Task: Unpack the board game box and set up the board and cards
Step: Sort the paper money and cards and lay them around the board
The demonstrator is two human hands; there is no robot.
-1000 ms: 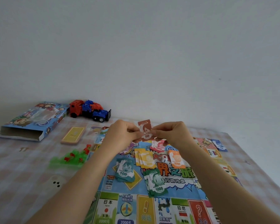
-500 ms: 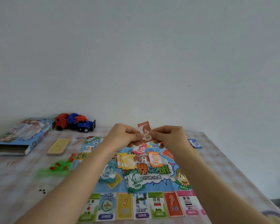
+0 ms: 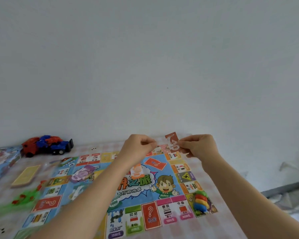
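Checked tablecloth (image 3: 207, 227) under game board (image 3: 145, 197), my right hand (image 3: 199, 148) pinching red 50 note (image 3: 172, 142) mid-frame, left hand (image 3: 138, 147) curled, grip unclear

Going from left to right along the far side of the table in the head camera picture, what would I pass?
game box → toy truck → left hand → brown 50 note → right hand

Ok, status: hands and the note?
Right hand pinches 50 note above board. Left hand curled, hold unclear. Purple notes lie on board.
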